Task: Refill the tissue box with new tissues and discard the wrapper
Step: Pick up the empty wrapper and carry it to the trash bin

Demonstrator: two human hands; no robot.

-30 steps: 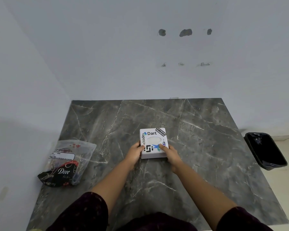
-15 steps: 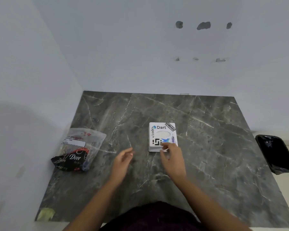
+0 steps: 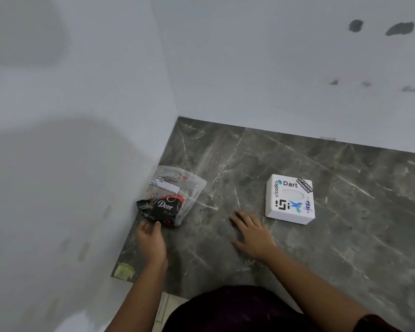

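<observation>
A white square tissue box (image 3: 290, 198) with stickers and an oval slot on top sits on the dark marble table (image 3: 345, 236). To its left, against the left wall, lies a clear plastic tissue pack (image 3: 171, 196) with a black "Dove" print. My left hand (image 3: 151, 240) reaches the pack's near edge, fingers apart, fingertips at or touching the wrapper. My right hand (image 3: 252, 233) rests flat on the table between the pack and the box, fingers spread, holding nothing.
White walls close the table's left and far sides. A yellowish scrap of tape (image 3: 124, 271) sticks to the table's near left corner. A strip of tiled floor (image 3: 163, 307) shows below the table edge.
Both hands have left the tissue box. My left hand moved left to the plastic pack; my right hand slid left onto the table. The camera turned left, so the black bin is out of view.
</observation>
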